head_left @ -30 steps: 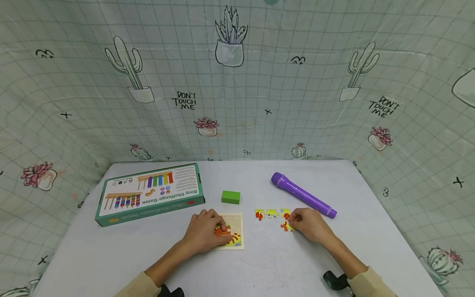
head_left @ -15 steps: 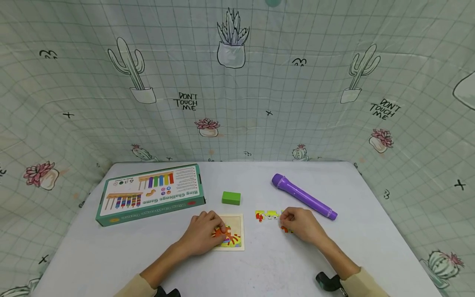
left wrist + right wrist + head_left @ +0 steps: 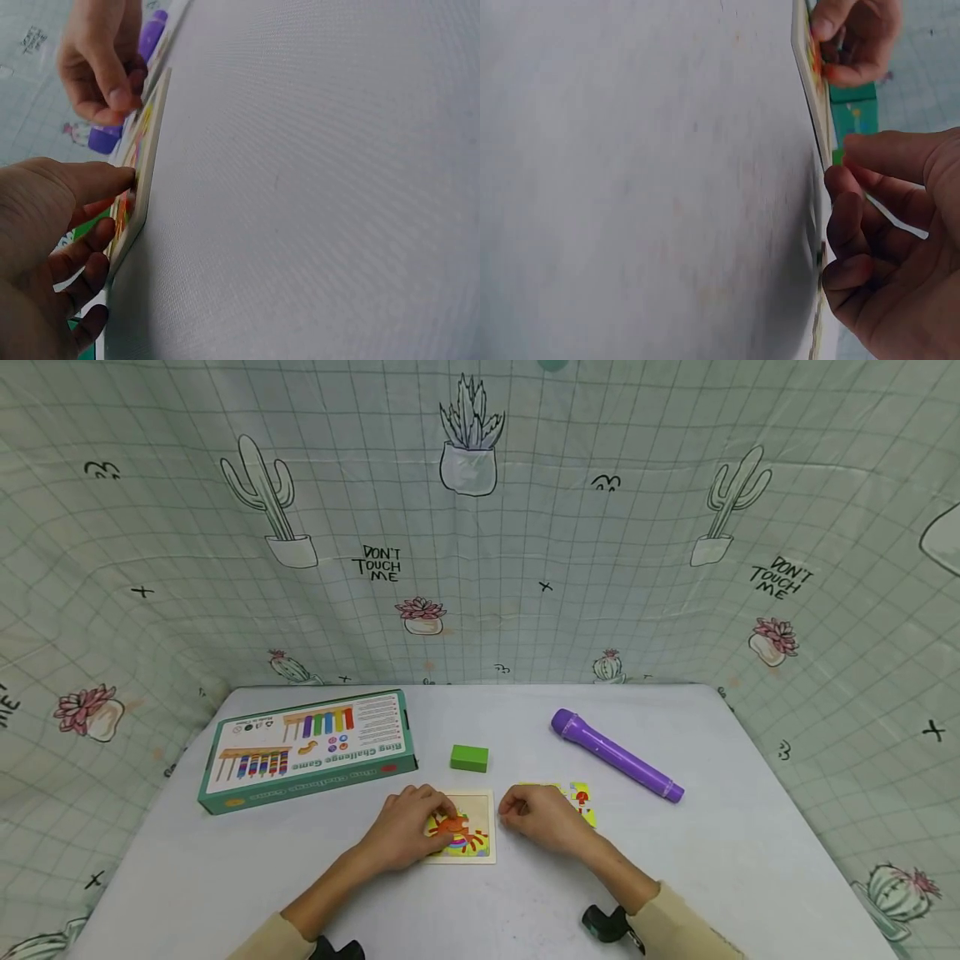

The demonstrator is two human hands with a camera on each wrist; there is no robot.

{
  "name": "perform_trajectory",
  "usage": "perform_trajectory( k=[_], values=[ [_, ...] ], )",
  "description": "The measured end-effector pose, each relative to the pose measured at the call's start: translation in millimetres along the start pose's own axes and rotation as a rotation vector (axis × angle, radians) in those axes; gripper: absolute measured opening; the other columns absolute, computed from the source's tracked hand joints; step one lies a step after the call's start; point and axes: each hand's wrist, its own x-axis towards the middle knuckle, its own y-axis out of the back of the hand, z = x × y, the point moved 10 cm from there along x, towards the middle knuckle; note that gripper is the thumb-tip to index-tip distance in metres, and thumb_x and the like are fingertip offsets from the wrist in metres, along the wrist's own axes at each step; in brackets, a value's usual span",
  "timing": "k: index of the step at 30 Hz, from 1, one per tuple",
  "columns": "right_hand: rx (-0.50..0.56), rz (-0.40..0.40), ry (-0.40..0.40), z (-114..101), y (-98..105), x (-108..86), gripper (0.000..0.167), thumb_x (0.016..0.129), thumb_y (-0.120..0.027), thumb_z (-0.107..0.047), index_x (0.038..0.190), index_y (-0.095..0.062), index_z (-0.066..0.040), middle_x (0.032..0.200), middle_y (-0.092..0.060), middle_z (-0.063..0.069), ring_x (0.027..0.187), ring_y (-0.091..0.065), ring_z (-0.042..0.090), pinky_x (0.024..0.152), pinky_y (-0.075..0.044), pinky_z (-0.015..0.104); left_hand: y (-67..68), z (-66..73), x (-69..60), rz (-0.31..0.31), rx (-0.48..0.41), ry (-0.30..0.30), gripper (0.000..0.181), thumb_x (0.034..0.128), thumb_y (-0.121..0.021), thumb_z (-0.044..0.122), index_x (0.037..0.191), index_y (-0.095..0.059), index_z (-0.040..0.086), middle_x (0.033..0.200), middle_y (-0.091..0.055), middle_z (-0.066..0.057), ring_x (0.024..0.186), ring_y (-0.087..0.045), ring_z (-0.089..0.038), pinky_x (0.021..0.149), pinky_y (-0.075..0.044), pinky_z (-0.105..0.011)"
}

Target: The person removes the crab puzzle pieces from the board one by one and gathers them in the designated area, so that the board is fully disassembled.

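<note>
A jigsaw puzzle in a pale wooden tray (image 3: 480,862) shows an orange crab on yellow; its upper right part is bare wood. My left hand (image 3: 405,828) lies at the tray's left side, with thumb and index fingertips resting on the puzzle's face and the other fingers loosely bent. Just right of the tray is my right hand (image 3: 547,817), thumb and index finger pinched together. A sliver of orange, apparently a puzzle piece (image 3: 845,160), shows between those fingertips, mostly hidden. Loose puzzle pieces (image 3: 581,797) lie behind and right of this hand, partly covered by it.
A green block (image 3: 469,758) sits behind the tray. Farther left lies a flat Ring Challenge Game box (image 3: 307,750). A purple microphone-shaped toy (image 3: 617,755) lies at the back right. Patterned cloth (image 3: 480,568) hangs behind the white table (image 3: 480,918).
My right hand has moved left from the loose pieces to the tray's right edge. The left hand has shifted slightly, showing more of the crab.
</note>
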Motion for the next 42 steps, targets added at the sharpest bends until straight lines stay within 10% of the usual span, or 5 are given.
perform_trajectory(
  k=[16,42],
  values=[
    [-0.064,-0.109,0.057,-29.1,-38.4,22.5,0.036,0.089,-0.077,-0.027,0.121,-0.073,-0.009,0.076,-0.054,-0.008,0.066,-0.046,0.006,0.060,-0.035,0.022,5.9,-7.5,0.3,0.064,0.001,0.045,0.035,0.0786,-0.085,0.031,0.106,-0.068,0.018,0.085,-0.052,0.009,0.091,-0.044,-0.016,0.077,-0.032,-0.039],
    [-0.107,-0.067,0.085,-40.9,-40.0,21.6,0.029,0.091,-0.074,-0.021,0.118,-0.073,-0.011,0.069,-0.055,-0.011,0.059,-0.046,0.003,0.057,-0.038,0.022,9.3,-4.6,0.2,0.081,0.027,0.056,0.064,0.0755,-0.088,0.034,0.131,-0.061,0.020,0.079,-0.050,0.010,0.085,-0.042,-0.015,0.076,-0.032,-0.039]
  ],
)
